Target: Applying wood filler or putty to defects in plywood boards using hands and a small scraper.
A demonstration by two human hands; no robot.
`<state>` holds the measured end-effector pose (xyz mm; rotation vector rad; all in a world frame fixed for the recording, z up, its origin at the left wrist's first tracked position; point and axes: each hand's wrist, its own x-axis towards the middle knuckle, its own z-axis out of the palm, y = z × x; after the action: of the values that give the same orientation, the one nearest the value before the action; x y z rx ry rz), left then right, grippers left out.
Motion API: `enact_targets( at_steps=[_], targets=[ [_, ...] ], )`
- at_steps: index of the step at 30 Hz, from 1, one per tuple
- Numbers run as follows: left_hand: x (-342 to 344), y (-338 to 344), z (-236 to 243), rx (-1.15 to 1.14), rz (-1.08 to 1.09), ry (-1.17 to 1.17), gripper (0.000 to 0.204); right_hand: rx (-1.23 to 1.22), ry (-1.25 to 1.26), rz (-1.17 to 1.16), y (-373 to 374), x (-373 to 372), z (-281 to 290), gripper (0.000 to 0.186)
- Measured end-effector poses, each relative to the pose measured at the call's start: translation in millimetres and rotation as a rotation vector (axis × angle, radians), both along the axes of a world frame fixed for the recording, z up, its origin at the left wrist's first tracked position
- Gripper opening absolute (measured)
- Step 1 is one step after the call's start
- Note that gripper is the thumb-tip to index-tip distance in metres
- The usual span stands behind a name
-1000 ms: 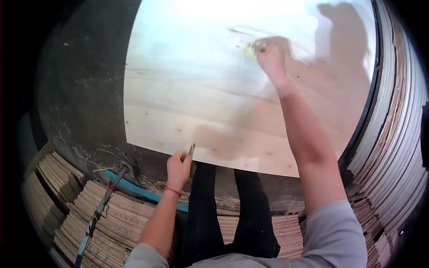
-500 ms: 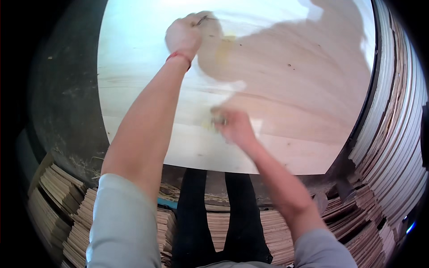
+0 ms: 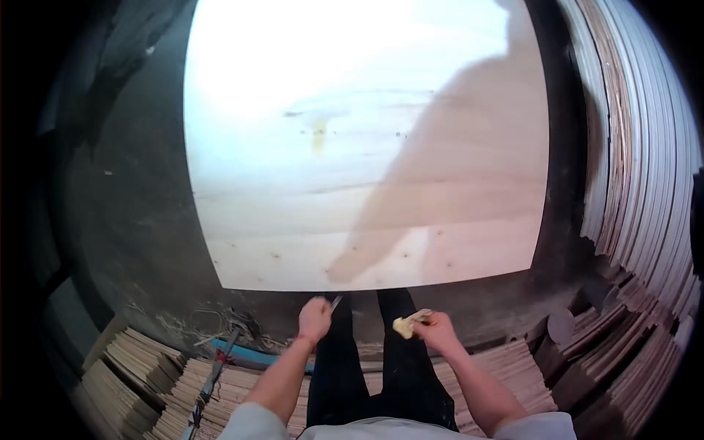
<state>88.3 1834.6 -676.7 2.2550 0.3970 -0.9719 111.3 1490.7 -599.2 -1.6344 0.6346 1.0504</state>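
Note:
A large pale plywood sheet [image 3: 469, 220] lies in front of me, with knots along its near part and a yellow smear of filler [image 3: 318, 137] farther up. My left hand [image 3: 315, 319], just off the sheet's near edge, is closed on a thin metal tool [image 3: 335, 303]; its exact kind is too small to make out. My right hand [image 3: 438, 331] grips a putty knife [image 3: 421, 317], whose end carries a lump of pale yellow putty [image 3: 402, 327]. Both hands are in front of my legs, apart from the sheet.
Stacks of thin wood sheets [image 3: 638, 132] rise along the right side. More veneer stacks [image 3: 499, 374] stand near my legs, left and right. A strap-wrapped bar [image 3: 209, 385] and a blue strip [image 3: 253, 354] lie at lower left. Dark floor [image 3: 139, 198] borders the sheet.
Both hands have left the plywood and drawn back toward my body, below its near edge. My view has shifted, so the sheet's near edge and more floor show. The putty lump now shows clearly.

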Motion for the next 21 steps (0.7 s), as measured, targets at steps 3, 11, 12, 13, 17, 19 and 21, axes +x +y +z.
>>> enact_targets(
  at_steps=[3,11,12,13,17,19,21],
  targets=[
    [-40,29,51,0.103,0.229,0.153,0.015,-0.275,-0.144,0.138,-36,32,-36,0.022],
    [30,27,-3,0.202,0.364,0.024,0.017,-0.335,-0.569,0.359,-11,268,-194,0.037],
    [49,16,-16,0.184,0.387,0.053,0.017,-0.4,-0.738,0.368,-6,296,-214,0.037],
    [69,3,-29,0.147,0.388,-0.001,0.016,-0.429,-0.875,0.38,-7,328,-229,0.036],
    [148,-47,-69,0.061,0.393,-0.212,0.015,-0.568,-1.352,0.252,2,402,-239,0.016],
    [198,-67,-85,0.055,0.387,-0.298,0.016,-0.585,-1.403,0.222,10,402,-234,0.012],
    [244,-81,-107,0.074,0.328,-0.506,0.02,-0.608,-1.459,0.19,18,392,-235,0.009]
  ],
)
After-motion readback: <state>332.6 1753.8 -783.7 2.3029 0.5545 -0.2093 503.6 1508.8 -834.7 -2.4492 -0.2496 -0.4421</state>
